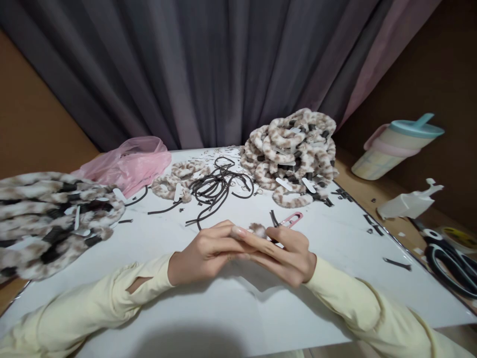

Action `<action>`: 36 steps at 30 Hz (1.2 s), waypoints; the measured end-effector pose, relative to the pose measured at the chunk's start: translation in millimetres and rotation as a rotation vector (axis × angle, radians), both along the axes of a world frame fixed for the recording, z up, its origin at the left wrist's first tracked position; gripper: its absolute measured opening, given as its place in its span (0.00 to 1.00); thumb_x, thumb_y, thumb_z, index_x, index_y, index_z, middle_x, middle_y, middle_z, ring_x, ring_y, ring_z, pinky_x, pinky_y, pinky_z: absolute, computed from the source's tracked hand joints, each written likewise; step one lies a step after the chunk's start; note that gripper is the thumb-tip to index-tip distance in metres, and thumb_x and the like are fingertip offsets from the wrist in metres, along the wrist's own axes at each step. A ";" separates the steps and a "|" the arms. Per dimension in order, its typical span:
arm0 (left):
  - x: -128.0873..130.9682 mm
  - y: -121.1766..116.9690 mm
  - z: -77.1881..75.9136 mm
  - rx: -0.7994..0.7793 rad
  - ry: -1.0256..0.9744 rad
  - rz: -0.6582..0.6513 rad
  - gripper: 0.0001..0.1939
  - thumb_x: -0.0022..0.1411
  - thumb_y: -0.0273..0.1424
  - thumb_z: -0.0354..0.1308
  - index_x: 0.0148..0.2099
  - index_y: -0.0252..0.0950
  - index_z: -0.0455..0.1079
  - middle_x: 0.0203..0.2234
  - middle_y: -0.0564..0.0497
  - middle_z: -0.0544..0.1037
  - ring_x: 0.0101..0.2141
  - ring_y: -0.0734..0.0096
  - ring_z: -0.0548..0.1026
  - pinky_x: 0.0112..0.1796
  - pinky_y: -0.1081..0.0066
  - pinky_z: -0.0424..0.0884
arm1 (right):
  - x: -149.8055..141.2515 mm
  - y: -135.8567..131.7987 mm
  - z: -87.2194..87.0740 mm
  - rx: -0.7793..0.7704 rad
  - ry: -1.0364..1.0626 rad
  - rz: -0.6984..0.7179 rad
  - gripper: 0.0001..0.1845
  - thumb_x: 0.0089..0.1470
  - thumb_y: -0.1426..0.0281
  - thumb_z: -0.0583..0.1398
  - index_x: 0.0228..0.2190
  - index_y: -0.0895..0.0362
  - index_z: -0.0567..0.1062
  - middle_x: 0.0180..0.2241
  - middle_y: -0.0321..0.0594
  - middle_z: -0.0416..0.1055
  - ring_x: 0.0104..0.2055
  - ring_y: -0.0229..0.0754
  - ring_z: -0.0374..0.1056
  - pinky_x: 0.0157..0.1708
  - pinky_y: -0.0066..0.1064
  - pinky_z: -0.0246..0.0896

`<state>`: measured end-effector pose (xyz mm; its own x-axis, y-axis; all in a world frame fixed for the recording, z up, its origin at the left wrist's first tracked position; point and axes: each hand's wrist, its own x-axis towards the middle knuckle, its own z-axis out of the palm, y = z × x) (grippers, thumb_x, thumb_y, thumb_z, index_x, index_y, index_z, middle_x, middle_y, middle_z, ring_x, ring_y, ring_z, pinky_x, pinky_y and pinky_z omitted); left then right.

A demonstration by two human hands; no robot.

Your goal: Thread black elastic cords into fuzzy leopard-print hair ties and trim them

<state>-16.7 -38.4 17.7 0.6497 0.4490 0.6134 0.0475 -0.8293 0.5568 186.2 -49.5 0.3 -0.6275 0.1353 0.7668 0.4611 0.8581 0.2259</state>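
Note:
Both hands meet above the front middle of the white table. My left hand point(212, 248) is closed, its fingers pressed against those of my right hand point(286, 253). Between them shows a small tuft of brown-and-white plush point(257, 229), mostly hidden by the fingers. My right hand is closed around it with bent thumb and finger. A pink slotted handle point(292, 219) sticks out beyond the right hand; whether it is held or lies on the table I cannot tell. Behind the hands lies a tangle of dark cord point(214, 186).
Spotted plush rings with white tags form a big pile point(294, 149) at back right and another point(55, 219) at left. A pink plastic bag point(130, 161) lies behind. To the right are a tumbler point(395, 149), a white bottle point(408, 201), scissors point(443, 263) and short cord pieces.

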 end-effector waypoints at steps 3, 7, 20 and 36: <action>1.0 0.6 2.7 0.035 -0.003 -0.018 0.07 0.61 0.23 0.53 0.39 0.31 0.72 0.27 0.44 0.73 0.31 0.70 0.69 0.32 0.71 0.70 | -2.2 -1.5 4.2 -0.069 0.045 -0.015 0.11 0.58 0.73 0.53 0.34 0.56 0.76 0.45 0.40 0.71 0.27 0.35 0.58 0.20 0.28 0.56; -0.5 0.8 3.3 0.254 -0.030 0.024 0.08 0.61 0.24 0.53 0.42 0.30 0.71 0.23 0.47 0.72 0.29 0.70 0.70 0.33 0.69 0.71 | -4.8 -2.8 5.7 -0.127 0.094 -0.026 0.13 0.60 0.72 0.52 0.31 0.54 0.76 0.42 0.39 0.73 0.26 0.35 0.58 0.23 0.27 0.58; -6.9 -0.5 4.5 0.652 0.040 0.196 0.03 0.58 0.27 0.58 0.36 0.32 0.70 0.21 0.49 0.74 0.32 0.69 0.75 0.31 0.74 0.73 | -6.5 -5.2 5.8 -0.109 0.049 -0.021 0.06 0.55 0.69 0.59 0.37 0.52 0.75 0.42 0.38 0.75 0.29 0.37 0.58 0.25 0.28 0.58; -3.6 -4.1 0.5 0.425 -0.029 0.161 0.04 0.60 0.27 0.54 0.38 0.32 0.69 0.25 0.47 0.74 0.30 0.69 0.71 0.31 0.71 0.71 | -5.0 -3.9 2.7 -0.080 0.025 -0.025 0.08 0.57 0.69 0.57 0.39 0.54 0.74 0.45 0.41 0.73 0.28 0.36 0.60 0.24 0.29 0.59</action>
